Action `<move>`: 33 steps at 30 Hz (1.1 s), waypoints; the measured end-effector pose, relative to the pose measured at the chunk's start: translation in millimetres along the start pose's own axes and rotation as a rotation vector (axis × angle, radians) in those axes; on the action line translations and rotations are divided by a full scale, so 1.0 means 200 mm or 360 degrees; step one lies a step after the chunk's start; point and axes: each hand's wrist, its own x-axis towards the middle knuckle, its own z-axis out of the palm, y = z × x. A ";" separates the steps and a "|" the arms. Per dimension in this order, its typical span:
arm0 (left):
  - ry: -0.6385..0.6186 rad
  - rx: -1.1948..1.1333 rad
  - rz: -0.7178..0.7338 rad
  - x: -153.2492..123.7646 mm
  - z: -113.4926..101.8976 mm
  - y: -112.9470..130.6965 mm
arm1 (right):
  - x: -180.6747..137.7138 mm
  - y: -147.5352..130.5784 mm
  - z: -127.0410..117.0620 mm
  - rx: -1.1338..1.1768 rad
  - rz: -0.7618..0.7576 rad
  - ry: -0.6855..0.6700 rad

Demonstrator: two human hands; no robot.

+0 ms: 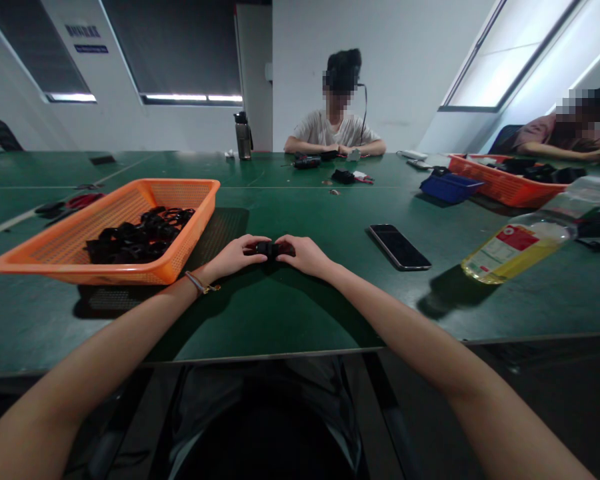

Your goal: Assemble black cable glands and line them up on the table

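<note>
Between my two hands is a small black part (267, 250), close to the green tabletop; its exact kind is too small to make out. My left hand (235, 256) grips its left side with the thumb and fingers, and a bracelet circles that wrist. From the other side, my right hand (303, 255) pinches the same part. Left of my hands stands an orange plastic basket (180, 272), holding a tangled heap of black parts (135, 237) with straps or cables among them.
A phone (399, 247) lies right of my hands, beyond it a bottle of yellow liquid (517, 243). Farther off are a blue tray (450, 188), another orange basket (510, 190), a dark flask (243, 137) and a black tool (306, 162). Two people sit around the table (290, 320).
</note>
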 end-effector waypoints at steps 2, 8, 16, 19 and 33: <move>-0.0002 0.0006 0.0002 0.00 0.00 0.00 | 0.00 0.00 0.00 -0.0003 -0.0001 0.0001; -0.0005 0.0027 0.0011 0.00 0.00 0.00 | 0.00 0.00 0.00 -0.0030 0.0006 -0.0005; 0.0002 0.0025 0.0025 0.00 0.00 -0.01 | 0.00 -0.01 0.00 -0.0090 0.0019 -0.0003; 0.0003 0.0028 0.0017 0.00 0.00 -0.01 | 0.00 -0.01 0.00 -0.0101 0.0027 -0.0012; 0.0004 0.0012 -0.0007 0.00 0.00 0.01 | 0.00 0.03 0.02 -0.0087 -0.0150 0.0093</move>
